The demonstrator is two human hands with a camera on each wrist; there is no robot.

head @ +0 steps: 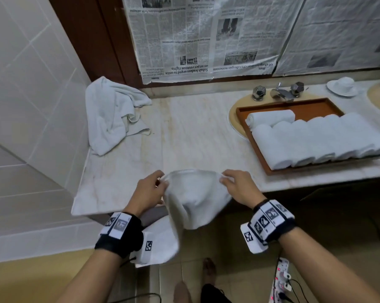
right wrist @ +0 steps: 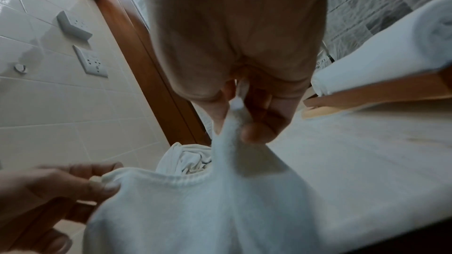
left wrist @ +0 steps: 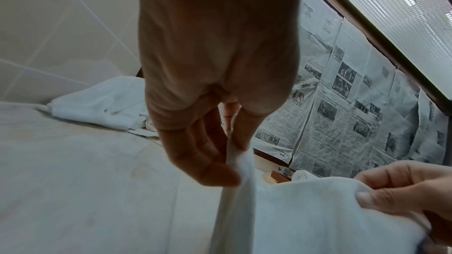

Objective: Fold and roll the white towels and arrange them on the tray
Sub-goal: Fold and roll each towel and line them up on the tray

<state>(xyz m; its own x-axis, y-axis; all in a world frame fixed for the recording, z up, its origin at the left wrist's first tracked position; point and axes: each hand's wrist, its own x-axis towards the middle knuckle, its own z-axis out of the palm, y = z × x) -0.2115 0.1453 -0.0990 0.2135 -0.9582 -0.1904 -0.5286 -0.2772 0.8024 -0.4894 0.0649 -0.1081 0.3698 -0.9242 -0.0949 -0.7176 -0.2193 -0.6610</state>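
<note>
White towel (head: 193, 200) hangs at the tabletop's (head: 184, 127) near edge, left hand (head: 148, 190) and right hand (head: 239, 189) each pinching a top corner (grip firm); rolled towels (head: 311, 138) fill the tray (head: 243, 119).

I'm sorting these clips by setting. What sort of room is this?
Most likely a bathroom, perhaps in a hotel: a marble counter with a sunken basin and metal taps, tiled walls, and a wooden tray of rolled white towels.
</note>
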